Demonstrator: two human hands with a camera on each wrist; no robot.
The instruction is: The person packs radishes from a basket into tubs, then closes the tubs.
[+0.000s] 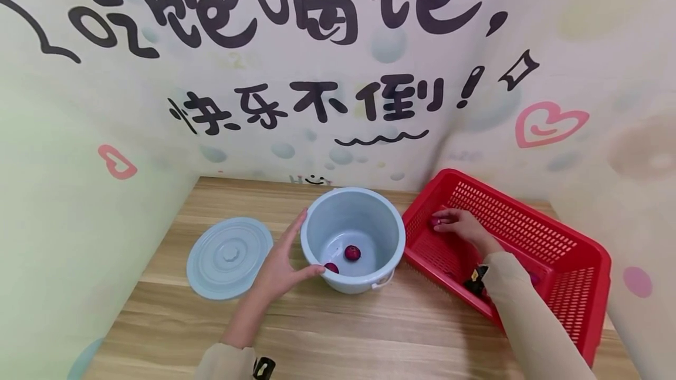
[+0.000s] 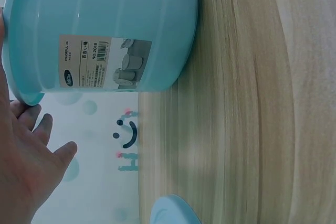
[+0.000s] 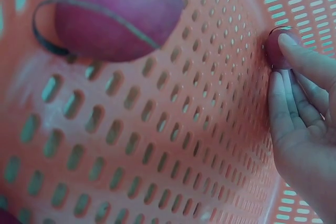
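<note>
A light blue bucket (image 1: pixel 377 219) stands upright on the table with two red radishes inside: one radish (image 1: pixel 352 253) on the bottom, another radish (image 1: pixel 331 267) near the close wall. My left hand (image 1: pixel 277 271) rests at the bucket's left rim, thumb and fingers spread apart; in the left wrist view its loose fingers lie beside the rim, above the bucket's printed label (image 2: pixel 105 62). Inside the red basket (image 1: pixel 528 198), my right hand (image 1: pixel 467 228) pinches a small radish (image 3: pixel 275 50) between thumb and fingers near the left end wall.
Left of the bucket lies its round blue lid (image 1: pixel 229 254), flat on the wooden table (image 1: pixel 343 333). A large radish (image 3: pixel 118 19) with a thin root shows close up in the basket. The patterned wall (image 1: pixel 264 163) rises behind the table's far edge.
</note>
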